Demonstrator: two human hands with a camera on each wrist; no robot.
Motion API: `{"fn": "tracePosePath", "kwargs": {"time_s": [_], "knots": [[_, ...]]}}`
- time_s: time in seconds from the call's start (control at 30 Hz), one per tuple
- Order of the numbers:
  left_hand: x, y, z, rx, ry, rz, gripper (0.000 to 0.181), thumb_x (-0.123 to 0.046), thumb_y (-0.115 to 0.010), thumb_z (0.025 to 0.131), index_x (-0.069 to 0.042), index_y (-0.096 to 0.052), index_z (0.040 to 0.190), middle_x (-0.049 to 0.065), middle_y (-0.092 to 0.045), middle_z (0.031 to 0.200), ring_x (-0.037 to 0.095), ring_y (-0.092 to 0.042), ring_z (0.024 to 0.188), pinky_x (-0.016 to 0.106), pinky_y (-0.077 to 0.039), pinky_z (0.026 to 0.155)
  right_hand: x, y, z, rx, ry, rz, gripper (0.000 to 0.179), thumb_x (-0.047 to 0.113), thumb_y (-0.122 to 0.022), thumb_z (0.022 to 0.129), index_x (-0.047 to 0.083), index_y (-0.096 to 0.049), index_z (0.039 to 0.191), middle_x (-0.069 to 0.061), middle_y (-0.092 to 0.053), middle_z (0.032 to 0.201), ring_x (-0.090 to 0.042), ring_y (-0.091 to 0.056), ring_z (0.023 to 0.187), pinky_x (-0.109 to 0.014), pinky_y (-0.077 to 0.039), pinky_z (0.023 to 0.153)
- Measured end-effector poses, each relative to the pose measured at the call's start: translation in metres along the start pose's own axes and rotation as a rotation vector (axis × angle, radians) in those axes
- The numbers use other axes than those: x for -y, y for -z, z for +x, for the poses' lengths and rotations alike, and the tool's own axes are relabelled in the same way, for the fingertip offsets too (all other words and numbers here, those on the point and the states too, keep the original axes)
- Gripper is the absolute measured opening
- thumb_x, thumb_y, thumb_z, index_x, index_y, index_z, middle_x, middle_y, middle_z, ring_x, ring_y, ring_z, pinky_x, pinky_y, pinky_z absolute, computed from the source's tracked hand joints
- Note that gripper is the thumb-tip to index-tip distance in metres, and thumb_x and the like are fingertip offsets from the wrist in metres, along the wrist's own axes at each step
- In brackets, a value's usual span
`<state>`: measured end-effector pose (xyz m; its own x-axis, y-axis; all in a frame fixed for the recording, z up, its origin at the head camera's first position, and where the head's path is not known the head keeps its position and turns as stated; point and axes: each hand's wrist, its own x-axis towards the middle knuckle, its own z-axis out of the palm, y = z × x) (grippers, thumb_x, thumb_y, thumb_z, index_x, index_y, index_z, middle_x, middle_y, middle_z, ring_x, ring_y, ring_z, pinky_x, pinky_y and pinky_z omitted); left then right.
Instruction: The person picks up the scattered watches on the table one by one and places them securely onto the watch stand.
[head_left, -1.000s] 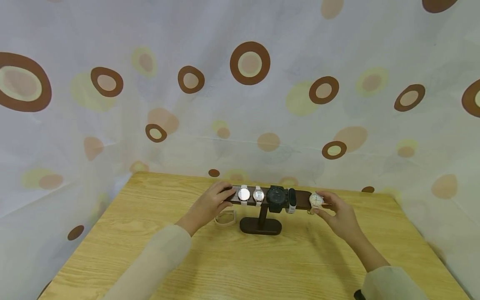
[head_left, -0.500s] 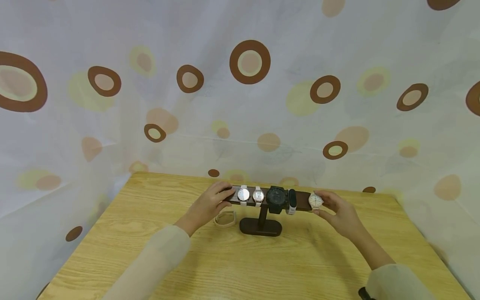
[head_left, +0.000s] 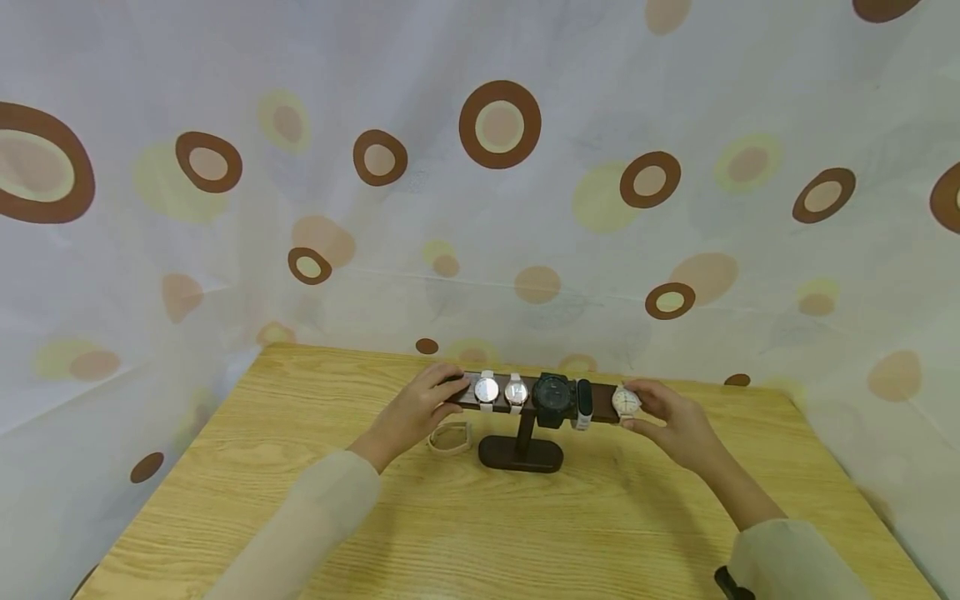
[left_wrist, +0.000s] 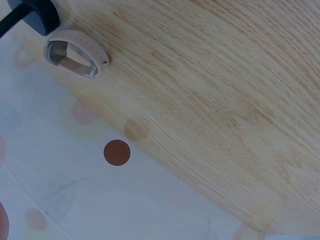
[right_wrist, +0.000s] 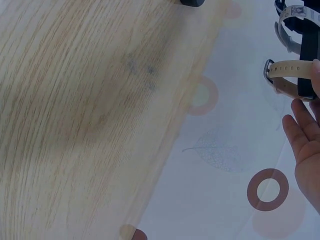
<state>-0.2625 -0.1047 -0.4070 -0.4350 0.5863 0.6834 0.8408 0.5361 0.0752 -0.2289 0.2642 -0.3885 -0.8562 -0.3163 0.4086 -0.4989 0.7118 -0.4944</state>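
A dark brown T-shaped watch stand (head_left: 603, 400) stands on the table, its left end gripped by my left hand (head_left: 411, 412). At the right end, my right hand (head_left: 678, 425) pinches a round white-dial watch (head_left: 626, 401) between thumb and fingers. In the right wrist view this watch's beige strap (right_wrist: 291, 68) loops around the bar end, beside the right hand (right_wrist: 307, 150). Along the bar sit two white-strapped watches, one larger (head_left: 486, 390) and one smaller (head_left: 516, 392), a bulky black watch (head_left: 552, 394) and a white fitness band (head_left: 584, 404). The left wrist view does not show the left hand.
A pale watch or band (head_left: 450, 437) lies on its side on the wooden table (head_left: 480, 525), left of the stand's oval base (head_left: 521, 453). A patterned cloth (head_left: 420, 208) hangs behind the table and along its sides.
My right hand has moved slightly left with the white-dial watch, sliding it further onto the bar's right end. The left hand has kept its grip on the other end.
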Motion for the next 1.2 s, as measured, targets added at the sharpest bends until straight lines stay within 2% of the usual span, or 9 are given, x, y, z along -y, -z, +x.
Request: {"fn": "tracePosePath", "kwargs": {"time_s": [0.07,0.13,0.33,0.67,1.07,1.2], "knots": [[0.0003,-0.0003,-0.0003,-0.002,-0.002,0.000,0.038,-0.007,-0.073,0.075,0.005,-0.063,0.110,0.017,-0.058,0.112,0.029,-0.056,0.107,0.033,-0.052,0.088,0.0009,0.0003,0.0008,0.018,-0.017,-0.008,0.048,0.008,-0.072,0.078,-0.001,-0.055,0.121,-0.025,-0.058,0.122,-0.036,-0.060,0.108,-0.043,-0.053,0.083],[0.0002,-0.0001,-0.0006,-0.004,-0.002,0.001,0.038,-0.007,-0.073,0.075,0.005,-0.064,0.110,0.017,-0.058,0.112,0.029,-0.056,0.107,0.033,-0.052,0.088,0.0017,0.0002,0.0017,0.033,-0.034,-0.009,0.048,0.010,-0.072,0.078,0.000,-0.055,0.122,-0.026,-0.057,0.123,-0.041,-0.058,0.108,-0.046,-0.052,0.084],[-0.0015,0.0008,-0.0007,-0.008,-0.001,-0.007,0.038,-0.008,-0.073,0.075,0.005,-0.064,0.110,0.018,-0.058,0.112,0.029,-0.056,0.106,0.033,-0.052,0.088,0.0029,-0.0023,0.0023,0.040,-0.062,-0.002,0.049,0.011,-0.073,0.077,0.000,-0.054,0.122,-0.026,-0.056,0.124,-0.041,-0.056,0.111,-0.047,-0.050,0.087],[-0.0007,-0.0022,-0.0008,-0.028,0.009,-0.034,0.038,-0.004,-0.072,0.075,0.004,-0.064,0.111,0.018,-0.058,0.112,0.029,-0.056,0.106,0.032,-0.053,0.087,0.0031,-0.0048,0.0031,-0.010,0.008,-0.073,0.052,0.012,-0.076,0.074,0.000,-0.056,0.120,-0.024,-0.059,0.121,-0.042,-0.059,0.106,-0.050,-0.051,0.083],[-0.0001,-0.0020,0.0003,-0.026,-0.001,-0.031,0.037,-0.006,-0.072,0.076,0.005,-0.063,0.111,0.018,-0.058,0.113,0.029,-0.056,0.106,0.032,-0.053,0.087,0.0080,-0.0044,0.0075,0.013,0.012,-0.059,0.053,0.013,-0.077,0.073,0.001,-0.057,0.120,-0.024,-0.059,0.121,-0.042,-0.059,0.107,-0.050,-0.052,0.084],[-0.0004,-0.0018,-0.0003,-0.030,-0.011,-0.024,0.039,-0.006,-0.072,0.075,0.005,-0.063,0.111,0.018,-0.057,0.113,0.029,-0.056,0.106,0.032,-0.053,0.087,0.0089,-0.0053,0.0082,0.010,0.043,-0.075,0.054,0.011,-0.077,0.072,-0.001,-0.057,0.120,-0.024,-0.059,0.120,-0.042,-0.059,0.105,-0.049,-0.052,0.082]]}}
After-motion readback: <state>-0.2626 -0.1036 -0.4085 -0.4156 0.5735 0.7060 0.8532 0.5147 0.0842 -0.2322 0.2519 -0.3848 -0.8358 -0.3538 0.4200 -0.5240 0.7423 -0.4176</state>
